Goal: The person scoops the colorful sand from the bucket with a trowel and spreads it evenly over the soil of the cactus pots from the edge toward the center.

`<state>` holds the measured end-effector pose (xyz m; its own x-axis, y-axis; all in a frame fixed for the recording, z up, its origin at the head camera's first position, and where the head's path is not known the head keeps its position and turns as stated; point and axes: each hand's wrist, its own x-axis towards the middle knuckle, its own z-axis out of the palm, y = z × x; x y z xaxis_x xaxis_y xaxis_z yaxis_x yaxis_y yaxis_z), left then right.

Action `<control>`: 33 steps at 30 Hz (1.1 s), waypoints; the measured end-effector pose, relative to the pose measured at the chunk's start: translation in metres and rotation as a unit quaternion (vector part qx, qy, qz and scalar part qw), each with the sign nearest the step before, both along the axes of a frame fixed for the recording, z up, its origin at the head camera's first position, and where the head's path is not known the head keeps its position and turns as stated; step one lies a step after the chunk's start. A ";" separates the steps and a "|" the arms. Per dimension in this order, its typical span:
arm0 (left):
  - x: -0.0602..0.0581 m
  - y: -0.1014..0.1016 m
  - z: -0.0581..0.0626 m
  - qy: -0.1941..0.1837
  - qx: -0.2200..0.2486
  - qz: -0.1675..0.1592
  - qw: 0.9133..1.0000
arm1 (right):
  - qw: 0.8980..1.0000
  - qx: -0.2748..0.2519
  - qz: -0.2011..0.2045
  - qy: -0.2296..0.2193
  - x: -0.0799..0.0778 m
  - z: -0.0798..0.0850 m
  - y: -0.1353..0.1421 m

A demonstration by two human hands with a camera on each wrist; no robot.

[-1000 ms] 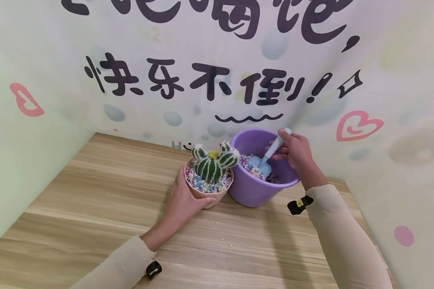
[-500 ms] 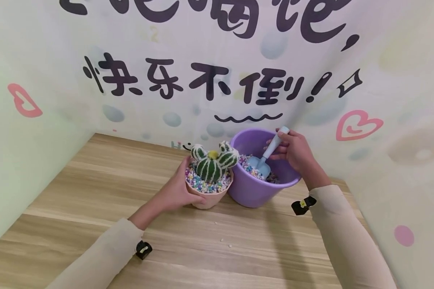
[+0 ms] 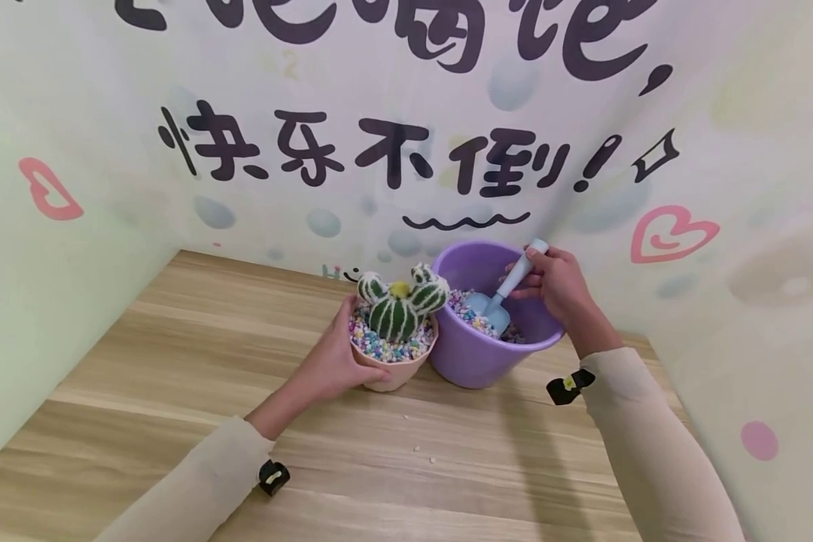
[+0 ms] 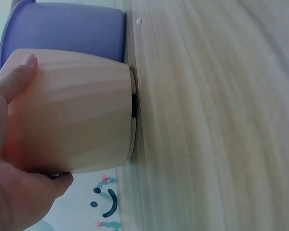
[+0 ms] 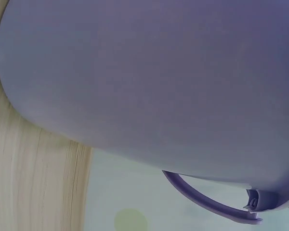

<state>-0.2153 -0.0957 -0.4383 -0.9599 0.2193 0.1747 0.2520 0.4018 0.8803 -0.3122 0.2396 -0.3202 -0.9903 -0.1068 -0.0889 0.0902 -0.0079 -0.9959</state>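
Observation:
In the head view my left hand (image 3: 332, 363) grips the side of a pink flowerpot (image 3: 394, 372), thumb across its front. The left wrist view shows the pot (image 4: 82, 115) standing on the table, fingers around its far side. A green-and-white knitted-looking cactus (image 3: 393, 321) with a yellow top sits in the pot, ringed by colourful gravel (image 3: 373, 344). My right hand (image 3: 564, 287) holds the handle of a light blue toy shovel (image 3: 513, 280) inside a purple bucket (image 3: 470, 366). The shovel's blade rests in the bucket's gravel.
The wooden table (image 3: 196, 346) meets a printed cloth backdrop (image 3: 271, 218) behind the pot and bucket. A few loose white pebbles (image 3: 416, 449) lie in front of them. The bucket's purple carrying handle (image 5: 202, 202) hangs off its side in the right wrist view.
My left forearm has swung a little to the left and up, and the thumb has slid left on the pot. My right forearm has shifted slightly right; the shovel stays in the bucket.

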 end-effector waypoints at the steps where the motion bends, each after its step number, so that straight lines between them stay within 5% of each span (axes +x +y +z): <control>1: 0.001 0.001 0.000 -0.001 -0.002 0.007 1.000 | 1.000 -0.001 -0.003 -0.002 0.000 0.000 0.000; 33: 0.021 0.019 0.000 0.017 -0.048 0.109 0.993 | 0.996 -0.071 -0.042 -0.035 0.000 0.002 0.000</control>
